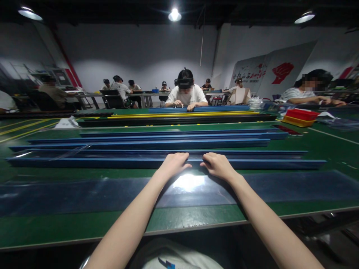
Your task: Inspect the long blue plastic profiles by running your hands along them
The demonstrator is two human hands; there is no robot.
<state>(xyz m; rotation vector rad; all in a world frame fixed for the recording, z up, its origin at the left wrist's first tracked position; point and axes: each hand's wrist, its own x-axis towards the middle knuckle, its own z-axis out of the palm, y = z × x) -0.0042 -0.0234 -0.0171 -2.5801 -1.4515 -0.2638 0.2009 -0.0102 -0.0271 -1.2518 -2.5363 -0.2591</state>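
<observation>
A long blue channel strip (98, 163) lies crosswise on the green table before me, with clear film (70, 153) showing in its left part. Over its near wall, left of the middle, my left hand (176, 163) is curled, fingers inside the channel and thumb on the near side. My right hand (218, 164) grips the same wall a short way to the right, its fingers bent and partly hidden. Nearer to me, a wide transparent plastic sheet (112, 192) lies flat beneath my wrists, with a bright lamp reflection on it.
Beyond lie more blue strips (157, 143) and black-and-yellow strips (179, 116). Red and yellow bins (301, 116) stand at the right. A co-worker (186, 91) leans over the table's far side, hands on a blue strip. The table's near edge (196, 226) runs in front of me.
</observation>
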